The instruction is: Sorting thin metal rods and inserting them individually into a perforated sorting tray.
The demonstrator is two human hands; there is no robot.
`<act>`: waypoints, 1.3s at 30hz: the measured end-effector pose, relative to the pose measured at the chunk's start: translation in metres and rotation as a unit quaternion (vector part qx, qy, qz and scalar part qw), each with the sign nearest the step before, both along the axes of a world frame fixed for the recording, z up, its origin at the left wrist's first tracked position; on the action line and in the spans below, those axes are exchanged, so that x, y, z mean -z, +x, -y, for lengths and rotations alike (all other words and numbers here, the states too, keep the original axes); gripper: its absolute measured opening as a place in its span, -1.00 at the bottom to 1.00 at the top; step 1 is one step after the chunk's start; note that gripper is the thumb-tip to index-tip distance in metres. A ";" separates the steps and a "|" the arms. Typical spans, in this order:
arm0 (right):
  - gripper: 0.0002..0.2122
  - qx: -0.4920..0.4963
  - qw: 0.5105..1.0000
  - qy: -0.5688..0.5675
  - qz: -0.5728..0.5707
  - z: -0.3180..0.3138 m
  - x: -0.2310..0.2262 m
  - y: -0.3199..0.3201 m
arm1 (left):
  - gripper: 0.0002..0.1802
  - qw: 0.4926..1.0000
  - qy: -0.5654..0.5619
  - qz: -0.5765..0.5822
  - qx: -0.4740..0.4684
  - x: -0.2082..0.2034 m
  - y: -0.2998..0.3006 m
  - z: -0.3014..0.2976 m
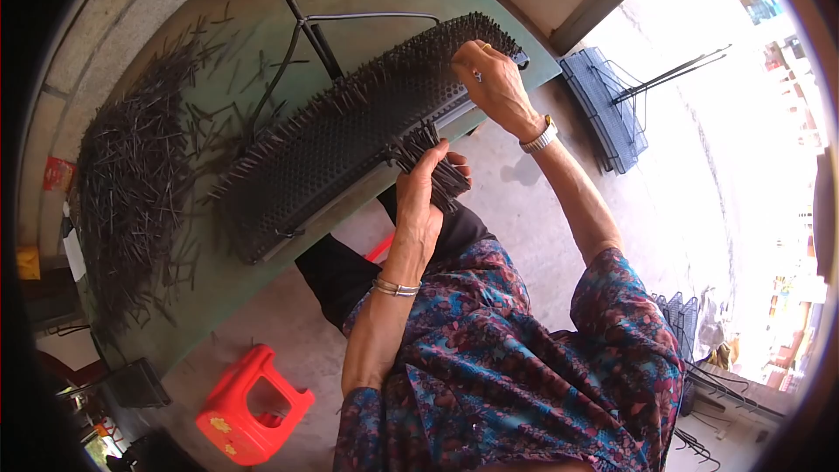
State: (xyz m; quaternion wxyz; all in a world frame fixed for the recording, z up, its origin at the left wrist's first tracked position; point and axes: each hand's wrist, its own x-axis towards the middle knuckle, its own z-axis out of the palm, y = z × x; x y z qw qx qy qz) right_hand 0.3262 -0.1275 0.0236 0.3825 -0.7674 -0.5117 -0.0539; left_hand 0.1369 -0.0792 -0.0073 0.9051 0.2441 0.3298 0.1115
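Note:
My left hand (426, 182) is closed round a bundle of thin dark strips (444, 177), held just off the near edge of a long black perforated board (301, 170). The board lies slanting across the green table, with upright dark strips (384, 65) standing in rows of holes along its far side and right end. Its near-left holes are bare. Over the board's right end, my right hand (491, 79) has its fingers bent together in a pinch; what they hold, if anything, is hidden.
A large heap of loose dark strips (131, 175) covers the left of the green table (210, 301). A metal stand (301, 26) rises behind the board. On the floor are a red plastic stool (253, 411) and, to the right, black perforated panels (599, 105) with rods.

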 end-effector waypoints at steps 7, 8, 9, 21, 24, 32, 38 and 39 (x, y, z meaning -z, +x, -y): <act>-0.90 0.031 0.999 -0.020 0.015 -0.006 0.001 0.006 | -0.82 1.000 0.020 0.009 -0.003 0.001 0.000 0.001; -0.90 0.034 0.999 -0.021 0.025 -0.008 0.001 0.007 | -0.82 1.000 0.027 0.012 -0.007 0.000 0.000 0.001; -0.89 0.038 0.998 -0.023 0.036 -0.009 0.001 0.008 | -0.82 1.000 0.027 0.011 -0.006 0.000 0.001 0.001; -0.90 0.052 0.998 0.034 0.009 0.002 0.011 -0.001 | -0.80 0.999 0.030 0.012 -0.008 0.000 -0.002 0.004; -0.91 0.082 0.995 0.058 -0.009 0.000 0.018 -0.002 | -0.80 0.999 0.025 0.015 -0.016 -0.002 -0.003 0.003; -0.90 0.115 0.991 0.034 0.057 0.008 0.017 -0.014 | -0.78 0.999 0.015 0.012 -0.046 -0.007 -0.002 0.003; -0.89 0.179 0.982 0.020 0.050 0.008 0.015 -0.013 | -0.75 0.998 0.030 0.014 -0.050 -0.009 -0.002 0.003; -0.88 0.188 0.981 0.010 0.051 0.009 0.016 -0.011 | -0.75 0.998 0.029 0.015 -0.050 -0.009 -0.002 0.003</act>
